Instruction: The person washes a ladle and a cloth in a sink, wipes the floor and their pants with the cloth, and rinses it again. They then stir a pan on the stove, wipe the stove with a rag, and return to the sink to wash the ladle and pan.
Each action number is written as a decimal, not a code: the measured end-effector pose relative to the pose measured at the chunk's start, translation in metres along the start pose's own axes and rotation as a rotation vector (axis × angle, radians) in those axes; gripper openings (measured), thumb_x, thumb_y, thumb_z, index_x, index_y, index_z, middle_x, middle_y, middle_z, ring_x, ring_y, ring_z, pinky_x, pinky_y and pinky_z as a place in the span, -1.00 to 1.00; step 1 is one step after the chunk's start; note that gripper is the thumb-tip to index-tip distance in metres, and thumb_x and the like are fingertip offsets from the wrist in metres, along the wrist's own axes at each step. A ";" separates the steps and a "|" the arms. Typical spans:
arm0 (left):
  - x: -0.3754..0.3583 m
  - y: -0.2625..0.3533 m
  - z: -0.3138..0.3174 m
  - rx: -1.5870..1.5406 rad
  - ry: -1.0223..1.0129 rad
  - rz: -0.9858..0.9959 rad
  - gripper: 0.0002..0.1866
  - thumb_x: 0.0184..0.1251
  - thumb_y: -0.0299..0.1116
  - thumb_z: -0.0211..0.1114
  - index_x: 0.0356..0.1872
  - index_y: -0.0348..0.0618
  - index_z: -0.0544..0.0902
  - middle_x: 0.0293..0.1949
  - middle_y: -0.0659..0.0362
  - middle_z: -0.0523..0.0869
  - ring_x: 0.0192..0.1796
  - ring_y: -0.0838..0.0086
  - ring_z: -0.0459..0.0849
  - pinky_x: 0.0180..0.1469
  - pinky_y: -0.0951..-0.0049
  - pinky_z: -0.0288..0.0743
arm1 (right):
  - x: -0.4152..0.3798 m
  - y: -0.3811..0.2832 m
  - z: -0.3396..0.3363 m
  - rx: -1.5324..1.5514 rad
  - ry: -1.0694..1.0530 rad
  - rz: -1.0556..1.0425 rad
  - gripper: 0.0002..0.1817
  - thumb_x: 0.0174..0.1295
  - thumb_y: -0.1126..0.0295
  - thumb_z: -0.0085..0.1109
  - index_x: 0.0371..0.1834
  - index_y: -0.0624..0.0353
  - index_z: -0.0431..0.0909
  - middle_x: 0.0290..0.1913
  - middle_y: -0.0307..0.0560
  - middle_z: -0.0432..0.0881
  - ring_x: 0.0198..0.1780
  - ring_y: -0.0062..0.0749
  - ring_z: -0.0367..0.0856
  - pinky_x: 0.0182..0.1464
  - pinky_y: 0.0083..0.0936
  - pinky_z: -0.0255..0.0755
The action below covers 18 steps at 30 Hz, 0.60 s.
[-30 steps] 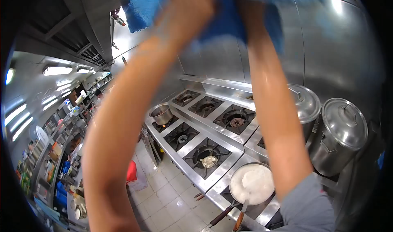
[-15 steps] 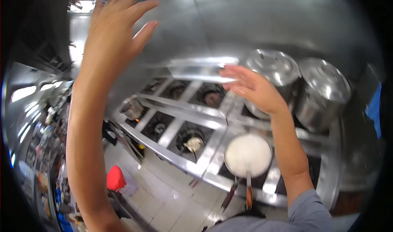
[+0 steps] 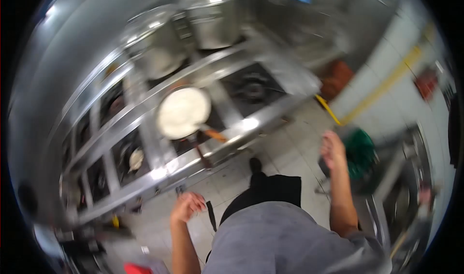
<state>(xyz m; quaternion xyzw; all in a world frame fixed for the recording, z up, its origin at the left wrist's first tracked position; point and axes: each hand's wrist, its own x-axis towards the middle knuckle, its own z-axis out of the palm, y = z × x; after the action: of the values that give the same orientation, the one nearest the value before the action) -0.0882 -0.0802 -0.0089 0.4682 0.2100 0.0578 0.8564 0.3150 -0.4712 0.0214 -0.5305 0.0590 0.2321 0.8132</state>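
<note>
My left hand (image 3: 187,206) hangs beside my body, over the floor in front of the stove; its fingers are loosely bent and partly apart, holding nothing I can see. Out to the other side is my right hand (image 3: 333,150), near a green bin (image 3: 360,153). Its fingers look curled, but motion blur hides whether anything is in them. On the stove (image 3: 285,107) stands a pan of white liquid (image 3: 183,112), with a brown-handled utensil (image 3: 212,133) reaching out of it. The pan's dark handle (image 3: 200,153) points over the stove's front edge. Neither hand touches these.
Two large lidded steel pots (image 3: 159,42) stand at the back of the stove. A pale, lumpy thing (image 3: 136,159) lies on a left burner. Metal counters (image 3: 415,177) line the right side, and a red object (image 3: 137,268) is at the bottom left.
The view has swung to the right and downward. Both hands, raised and spread before, are now lowered to either side of my body. The pan and utensil remain on the stove.
</note>
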 end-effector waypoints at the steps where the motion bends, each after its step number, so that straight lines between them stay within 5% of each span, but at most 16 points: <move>1: 0.011 -0.042 0.009 -0.009 0.004 -0.211 -0.62 0.39 -0.08 0.20 -0.29 -0.29 0.60 -0.25 -0.08 0.68 -0.27 0.24 0.68 -0.34 0.29 0.59 | -0.028 0.004 0.007 -0.021 0.048 -0.002 -0.81 0.26 0.23 0.20 -0.15 0.01 0.54 -0.55 -0.49 0.33 -0.59 -0.74 0.21 -0.56 -0.69 0.13; 3: 0.039 -0.112 0.027 -0.086 -0.052 -0.396 -0.69 0.45 -0.13 0.14 -0.13 -0.20 0.58 -0.15 0.02 0.68 -0.23 0.25 0.68 -0.22 0.32 0.58 | -0.055 0.026 -0.006 -0.332 -0.024 0.110 -0.57 0.28 0.10 0.19 0.13 0.07 0.52 -0.43 -0.38 0.47 -0.43 -0.66 0.39 -0.41 -0.63 0.33; 6: 0.070 -0.156 0.059 0.066 0.002 -0.495 -0.71 0.39 -0.13 0.20 -0.10 -0.12 0.56 -0.18 0.09 0.68 -0.23 0.25 0.68 -0.22 0.28 0.55 | -0.105 0.049 -0.006 -0.531 -0.096 0.047 -0.55 0.27 -0.15 0.15 -0.17 0.02 0.60 -0.39 -0.34 0.52 -0.38 -0.65 0.41 -0.38 -0.63 0.33; 8: 0.088 -0.174 0.056 0.042 -0.010 -0.497 -0.69 0.35 -0.09 0.24 -0.08 -0.07 0.54 -0.19 0.13 0.67 -0.26 0.26 0.66 -0.23 0.26 0.53 | -0.120 0.053 -0.032 -0.452 -0.204 0.068 -0.63 0.38 -0.05 0.06 -0.35 0.03 0.51 -0.47 -0.36 0.49 -0.51 -0.72 0.31 -0.48 -0.66 0.24; 9: 0.095 -0.174 0.057 0.076 -0.002 -0.503 -0.69 0.34 -0.08 0.25 -0.07 -0.04 0.53 -0.20 0.15 0.67 -0.27 0.26 0.66 -0.23 0.25 0.52 | -0.133 0.047 -0.045 -0.441 -0.218 0.020 -0.69 0.40 0.07 0.08 -0.09 0.08 0.51 -0.46 -0.34 0.51 -0.54 -0.69 0.34 -0.50 -0.65 0.28; 10: 0.099 -0.172 0.058 0.107 0.018 -0.497 -0.68 0.33 -0.07 0.26 -0.06 -0.02 0.52 -0.21 0.17 0.67 -0.29 0.27 0.65 -0.23 0.24 0.52 | -0.148 0.038 -0.063 -0.431 -0.171 -0.009 -0.69 0.40 0.07 0.08 -0.09 0.08 0.51 -0.46 -0.34 0.51 -0.54 -0.69 0.34 -0.50 -0.65 0.28; 13: 0.104 -0.170 0.050 0.271 0.029 -0.450 -0.70 0.34 -0.11 0.23 -0.04 -0.02 0.50 -0.22 0.19 0.65 -0.31 0.28 0.63 -0.26 0.29 0.51 | -0.181 0.020 -0.129 -0.481 0.150 -0.147 -0.38 0.37 0.26 0.14 0.44 0.06 0.14 -0.33 -0.26 0.58 -0.47 -0.65 0.43 -0.37 -0.63 0.43; 16: 0.114 -0.202 -0.025 0.456 0.114 -0.450 -0.69 0.34 -0.09 0.20 -0.10 -0.07 0.53 -0.27 0.15 0.65 -0.38 0.25 0.63 -0.41 0.29 0.52 | -0.209 -0.001 -0.240 -0.676 0.537 -0.593 -0.42 0.29 0.28 0.23 0.34 0.09 0.29 -0.31 -0.22 0.56 -0.33 -0.54 0.53 -0.22 -0.50 0.50; 18: 0.119 -0.230 -0.068 0.601 0.101 -0.530 -0.65 0.34 -0.02 0.21 -0.08 -0.06 0.54 -0.27 0.14 0.67 -0.37 0.21 0.65 -0.41 0.25 0.53 | -0.246 -0.035 -0.324 -0.777 0.914 -0.555 -0.45 0.22 0.27 0.27 0.27 0.11 0.38 -0.26 -0.13 0.56 -0.23 -0.44 0.54 -0.15 -0.45 0.49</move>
<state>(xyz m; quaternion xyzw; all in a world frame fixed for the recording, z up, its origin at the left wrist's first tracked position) -0.0308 -0.1199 -0.2673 0.6238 0.3730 -0.2060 0.6552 0.1613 -0.8483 -0.0048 -0.8260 0.1714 -0.2302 0.4851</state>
